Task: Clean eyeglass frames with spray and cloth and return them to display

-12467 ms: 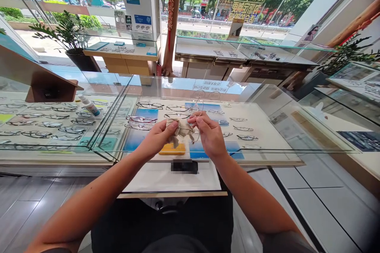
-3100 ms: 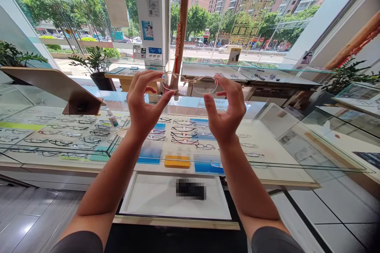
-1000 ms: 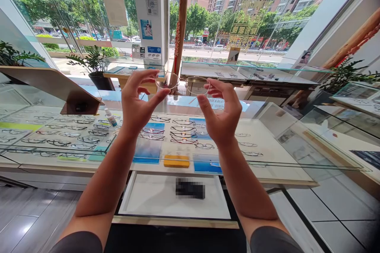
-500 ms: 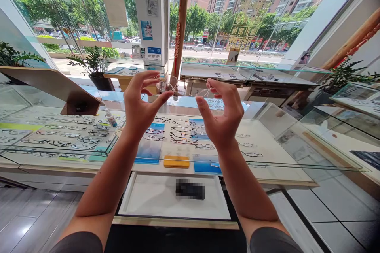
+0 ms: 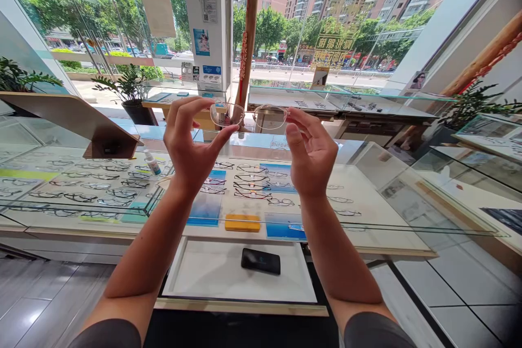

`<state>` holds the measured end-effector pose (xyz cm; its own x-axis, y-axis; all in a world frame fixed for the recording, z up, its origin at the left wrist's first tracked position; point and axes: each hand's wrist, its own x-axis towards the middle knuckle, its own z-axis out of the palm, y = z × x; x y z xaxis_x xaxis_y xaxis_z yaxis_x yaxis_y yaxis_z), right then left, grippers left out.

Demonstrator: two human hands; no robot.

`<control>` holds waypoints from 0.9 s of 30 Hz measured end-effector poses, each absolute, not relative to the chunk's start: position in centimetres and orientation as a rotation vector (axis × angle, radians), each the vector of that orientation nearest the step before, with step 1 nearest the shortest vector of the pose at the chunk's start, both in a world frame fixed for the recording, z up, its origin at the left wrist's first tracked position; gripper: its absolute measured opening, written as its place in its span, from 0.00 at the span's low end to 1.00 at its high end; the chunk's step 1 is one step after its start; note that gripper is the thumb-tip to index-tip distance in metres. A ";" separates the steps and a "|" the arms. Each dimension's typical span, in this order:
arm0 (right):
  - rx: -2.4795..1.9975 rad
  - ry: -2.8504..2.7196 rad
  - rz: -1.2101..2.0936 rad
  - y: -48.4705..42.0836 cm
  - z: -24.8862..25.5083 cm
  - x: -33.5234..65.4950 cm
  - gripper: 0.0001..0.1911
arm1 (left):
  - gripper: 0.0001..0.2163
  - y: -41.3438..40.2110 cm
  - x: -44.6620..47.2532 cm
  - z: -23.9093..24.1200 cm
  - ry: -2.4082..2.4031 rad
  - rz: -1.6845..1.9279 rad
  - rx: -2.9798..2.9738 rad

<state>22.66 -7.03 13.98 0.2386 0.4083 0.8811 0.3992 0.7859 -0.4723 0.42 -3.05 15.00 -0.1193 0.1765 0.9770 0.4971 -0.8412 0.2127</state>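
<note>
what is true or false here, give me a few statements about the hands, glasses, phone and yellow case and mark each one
1. The left hand and the right hand both touch a pair of glasses. True.
2. The glasses rest on the floor. False: they are held up in the air.
3. A black phone lies in a white tray. True.
4. The left hand is on the phone. False: it is up at the glasses, apart from the phone.
5. A yellow case lies beyond the tray, farther from the person. True.
6. The phone lies on top of the yellow case. False: it is in the tray, apart from the case.
</note>
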 end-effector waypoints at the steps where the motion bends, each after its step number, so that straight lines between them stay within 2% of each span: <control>1: -0.733 -1.361 0.014 -7.1 14.0 22.6 0.16 | 0.24 -3.1 0.4 15.0 -0.761 -2.059 -1.916; 12: -0.673 -1.249 0.245 -7.5 14.9 22.8 0.08 | 0.24 -3.3 0.6 15.1 -0.681 -2.061 -1.898; 21: -0.669 -1.270 0.364 -7.2 14.7 23.1 0.12 | 0.25 -2.8 0.4 14.9 -0.641 -2.072 -1.992; 27: -0.628 -1.245 0.500 -7.3 15.0 23.1 0.10 | 0.24 -2.8 0.7 15.1 -0.578 -2.012 -1.925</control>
<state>23.06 -7.34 15.02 0.2533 0.6606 0.7068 -0.0117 0.7326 -0.6806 0.70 -2.81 15.09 -0.0597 0.0610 0.9963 0.4768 -0.8751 0.0822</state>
